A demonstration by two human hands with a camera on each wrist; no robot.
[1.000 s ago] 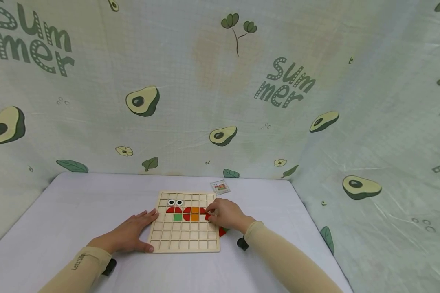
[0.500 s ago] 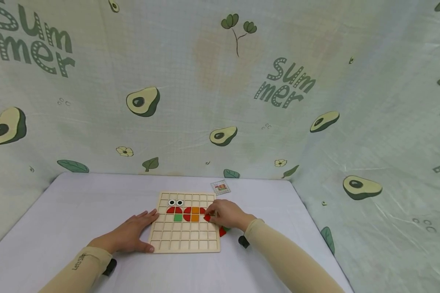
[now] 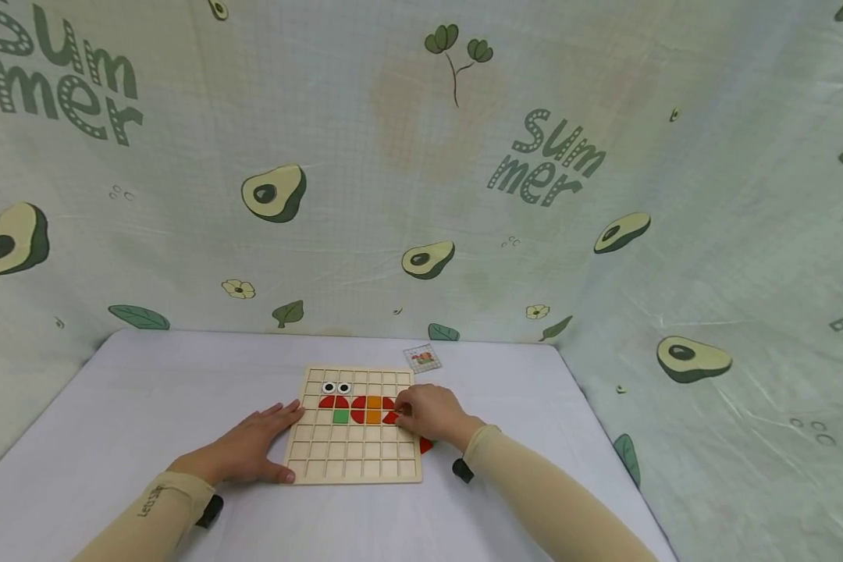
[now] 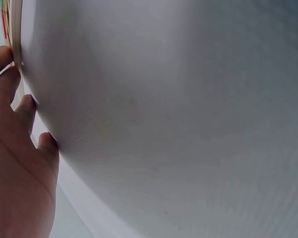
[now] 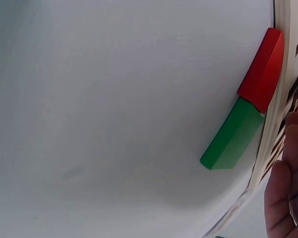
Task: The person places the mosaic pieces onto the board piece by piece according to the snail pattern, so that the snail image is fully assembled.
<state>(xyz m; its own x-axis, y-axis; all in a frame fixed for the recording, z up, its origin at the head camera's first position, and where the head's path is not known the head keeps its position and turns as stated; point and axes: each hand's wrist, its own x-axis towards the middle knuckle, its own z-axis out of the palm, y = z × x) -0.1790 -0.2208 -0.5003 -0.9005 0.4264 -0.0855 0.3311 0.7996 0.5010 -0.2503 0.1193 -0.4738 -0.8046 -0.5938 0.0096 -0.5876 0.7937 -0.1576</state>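
A wooden grid board lies on the table. My left hand rests along its left edge, thumb at the lower left corner and fingertips further up. In the left wrist view, the left hand's fingers meet the board's side. My right hand pinches a red quarter-circle tile over the board's right part, beside the lower orange square. Set in the grid are two eye tiles, several red quarter-circles and a green square. The right fingers partly cover the red tile.
A small picture card lies behind the board's right corner. Against the board's right side, in the right wrist view, lie a red piece and a green piece. A printed cloth hangs behind the table.
My right hand has shifted slightly, and the red tile has turned and moved left toward the lower orange square. The green piece beside the board is now hidden in the head view. My left hand stays still.
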